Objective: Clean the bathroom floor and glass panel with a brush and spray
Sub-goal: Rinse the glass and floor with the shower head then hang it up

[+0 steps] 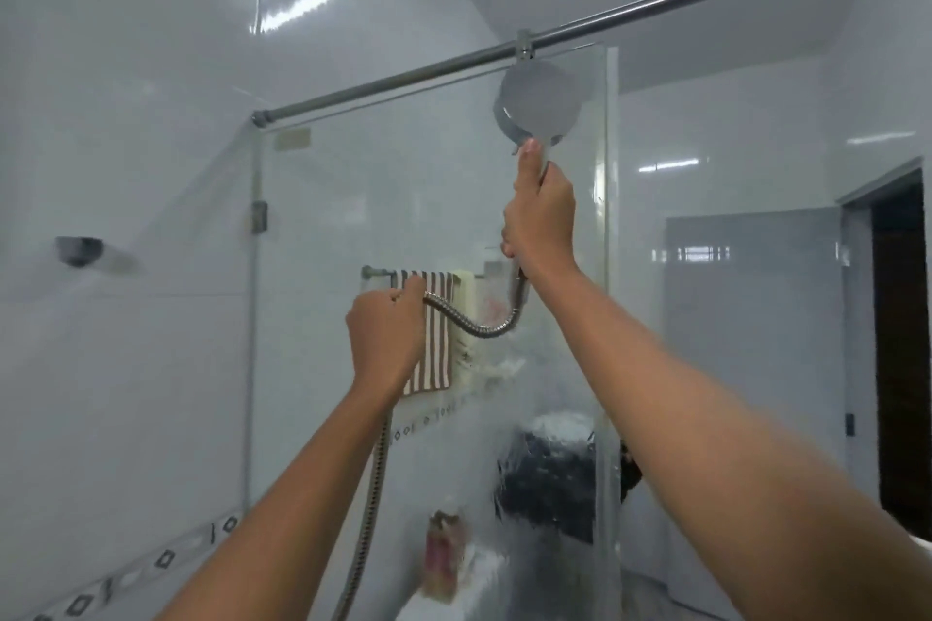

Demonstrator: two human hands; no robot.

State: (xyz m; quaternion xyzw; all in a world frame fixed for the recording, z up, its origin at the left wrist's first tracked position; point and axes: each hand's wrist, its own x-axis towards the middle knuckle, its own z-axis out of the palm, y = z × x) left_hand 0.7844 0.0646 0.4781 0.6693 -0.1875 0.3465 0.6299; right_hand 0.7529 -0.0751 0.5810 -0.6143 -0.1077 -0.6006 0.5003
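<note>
In the head view, 2 bare arms are raised toward the glass panel (353,197). The right hand (539,222) is stretched high, its fingers wrapped round the handle of the shower head (539,103), which is held near the panel's top right, under the metal rail (655,0). The left hand (386,333), lower and further left, is clenched round the metal hose (479,325). A striped towel (439,353) is seen beyond the wet glass.

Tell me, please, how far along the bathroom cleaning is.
Done, apparently: water runs down the lower glass panel. In hand: the right hand holds the shower head up by the panel's top, the left hand grips the hose. Left: unclear; floor and brush are out of view.
</note>
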